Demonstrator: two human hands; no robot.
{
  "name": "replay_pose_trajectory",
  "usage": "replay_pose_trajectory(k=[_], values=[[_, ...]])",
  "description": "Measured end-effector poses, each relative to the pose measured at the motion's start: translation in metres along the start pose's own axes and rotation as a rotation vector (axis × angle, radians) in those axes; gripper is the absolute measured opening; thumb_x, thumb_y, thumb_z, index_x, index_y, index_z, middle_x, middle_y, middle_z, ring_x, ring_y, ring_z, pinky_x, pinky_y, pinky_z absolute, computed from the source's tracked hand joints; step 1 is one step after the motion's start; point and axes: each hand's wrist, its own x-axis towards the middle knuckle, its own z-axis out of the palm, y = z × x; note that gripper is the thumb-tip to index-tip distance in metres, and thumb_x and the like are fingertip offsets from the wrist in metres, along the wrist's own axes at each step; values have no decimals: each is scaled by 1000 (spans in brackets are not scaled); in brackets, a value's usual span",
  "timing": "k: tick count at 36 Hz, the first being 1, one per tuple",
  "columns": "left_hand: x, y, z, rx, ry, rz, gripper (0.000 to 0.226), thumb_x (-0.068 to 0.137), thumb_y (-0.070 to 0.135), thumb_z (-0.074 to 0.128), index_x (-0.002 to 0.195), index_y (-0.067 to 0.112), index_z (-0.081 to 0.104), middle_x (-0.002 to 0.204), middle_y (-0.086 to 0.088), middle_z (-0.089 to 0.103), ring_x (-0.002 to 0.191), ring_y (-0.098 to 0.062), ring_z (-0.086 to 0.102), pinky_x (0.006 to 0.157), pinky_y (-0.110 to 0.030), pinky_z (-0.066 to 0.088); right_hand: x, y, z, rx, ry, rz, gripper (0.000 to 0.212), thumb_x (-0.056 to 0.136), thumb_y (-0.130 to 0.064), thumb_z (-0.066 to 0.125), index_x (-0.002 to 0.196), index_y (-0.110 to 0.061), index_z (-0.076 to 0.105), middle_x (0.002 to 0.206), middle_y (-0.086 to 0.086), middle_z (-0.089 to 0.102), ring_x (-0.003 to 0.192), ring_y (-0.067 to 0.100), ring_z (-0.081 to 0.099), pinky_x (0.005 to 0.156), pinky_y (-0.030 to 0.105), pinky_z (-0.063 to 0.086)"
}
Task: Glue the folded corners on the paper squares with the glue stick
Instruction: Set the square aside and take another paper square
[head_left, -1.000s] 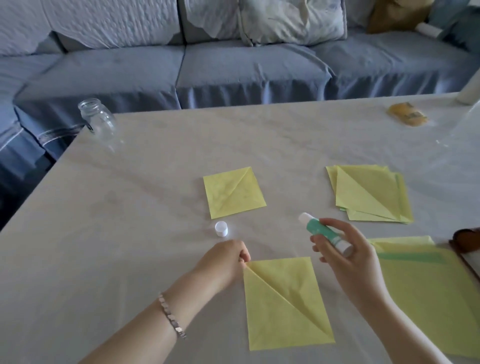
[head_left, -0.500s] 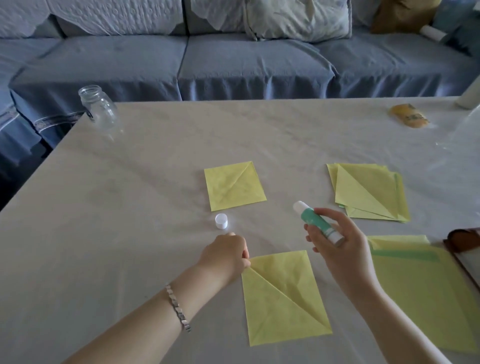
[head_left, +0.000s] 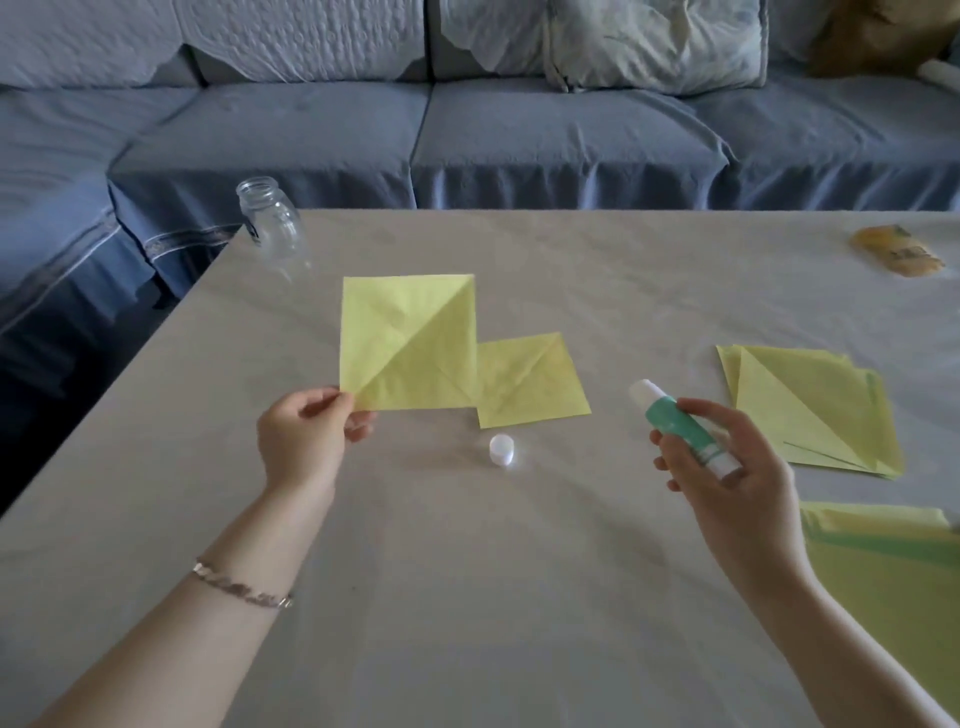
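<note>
My left hand (head_left: 304, 441) pinches a folded yellow paper square (head_left: 410, 345) by its near corner, now lifted off the table toward the other flat yellow square (head_left: 535, 384) beyond; the small white plastic cap (head_left: 501, 450) lies between my hands; my right hand (head_left: 737, 483) grips the uncapped green-and-white glue stick (head_left: 680, 423), touching no paper; I judge this piece glued, with the pile of folded yellow squares (head_left: 815, 410) beyond my right hand next.

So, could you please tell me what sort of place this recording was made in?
Most likely a home living room: a blue-covered sofa with cushions runs behind a table spread with yellow paper squares and a glue stick, which suggests a home craft session.
</note>
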Motion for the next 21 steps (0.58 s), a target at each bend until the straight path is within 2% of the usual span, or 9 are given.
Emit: replay_pose_trajectory(k=[2, 4, 10, 13, 14, 16, 18, 21], values=[[20, -10, -3, -1, 50, -91, 10, 88, -10, 53, 84, 0, 54, 69, -14, 58, 38, -6, 59, 42, -15, 49, -1, -1, 8, -2, -34, 7, 40, 81, -8, 65, 87, -47, 62, 84, 8, 69, 74, 39, 61, 65, 51, 52], [37, -21, -3, 24, 73, -148, 14, 88, -12, 51, 94, 0, 54, 68, -14, 57, 35, -5, 58, 41, -16, 50, -2, -2, 16, -12, -54, 6, 39, 81, -9, 66, 87, -47, 62, 84, 5, 70, 74, 35, 62, 66, 50, 53], [76, -40, -1, 107, 88, -170, 15, 88, -11, 52, 97, -3, 60, 54, -9, 58, 39, -6, 59, 45, -15, 51, -4, 2, 26, -23, -86, 17, 33, 79, -13, 67, 90, -44, 62, 80, 2, 69, 72, 34, 62, 66, 51, 54], [89, -44, 0, 150, 79, -166, 15, 86, -7, 58, 101, -4, 60, 66, -13, 58, 39, -6, 59, 49, -18, 54, -3, 2, 25, -27, -90, 17, 33, 79, -12, 67, 90, -42, 63, 81, 1, 69, 71, 33, 63, 67, 51, 54], [91, -44, 0, 189, 87, -142, 16, 85, -1, 62, 100, -6, 60, 70, -14, 58, 46, -11, 63, 57, -25, 57, -3, 2, 24, -26, -92, 18, 33, 79, -11, 67, 90, -42, 63, 82, 0, 69, 72, 31, 63, 68, 50, 54], [88, -41, 2, 404, 83, -53, 25, 83, 17, 67, 99, -2, 62, 88, -18, 63, 81, -30, 68, 80, -39, 52, -2, 3, 21, -28, -91, 23, 33, 79, -11, 67, 89, -42, 63, 84, -1, 69, 71, 29, 63, 69, 50, 54], [71, -33, 8, 660, 74, 42, 35, 89, 24, 62, 115, 1, 60, 118, -23, 59, 112, -38, 54, 93, -42, 42, -2, 6, 17, -34, -85, 30, 33, 79, -11, 68, 90, -42, 63, 85, -1, 69, 72, 28, 63, 69, 50, 53], [26, -19, 26, 768, 27, 233, 38, 88, 13, 60, 125, 4, 54, 128, -24, 47, 121, -39, 38, 97, -40, 32, -4, 9, 5, -73, -73, 34, 36, 79, -11, 68, 89, -45, 62, 85, -3, 69, 74, 31, 64, 69, 48, 53]])
